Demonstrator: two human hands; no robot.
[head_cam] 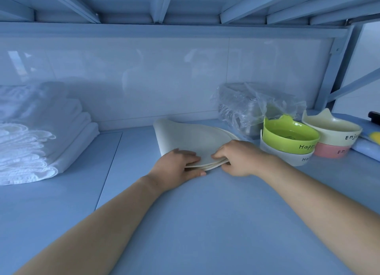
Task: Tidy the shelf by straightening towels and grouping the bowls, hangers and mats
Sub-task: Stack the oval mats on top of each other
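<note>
Pinching the near edge of the stack of white mats [193, 137], our left hand [177, 166] lays its fingers on the top sheet with the thumb tucked under the rim. Our right hand [236, 159], just beside it, curls its fingers over the same edge with the thumb below. The fingertips of the two hands nearly meet on the top mat. A few thin layers show where we grip (we cannot count them surely). The stack lies on the blue shelf board [205, 223] about midway along its width. The stack's far end reaches toward the back edge, and its far left corner curls upward.

Just right of our right hand a green cat-eared bowl [289, 137] sits nested in a pale grey bowl [287, 158]. Beside that pair, nearer the right edge of the board, a cream bowl [331, 130] sits nested in a pink bowl [329, 151]. Behind the bowls, against the glossy back panel [164, 79], stands a bundle in crumpled clear plastic [246, 106] whose contents we cannot make out. At the right edge a blue and yellow item [370, 137] is cut off by the frame.

Well apart from the mats, at the left end of the board, folded white towels [30, 143] are stacked, the nearer ones with scalloped edges. Blue metal beams [160, 3] run overhead.
</note>
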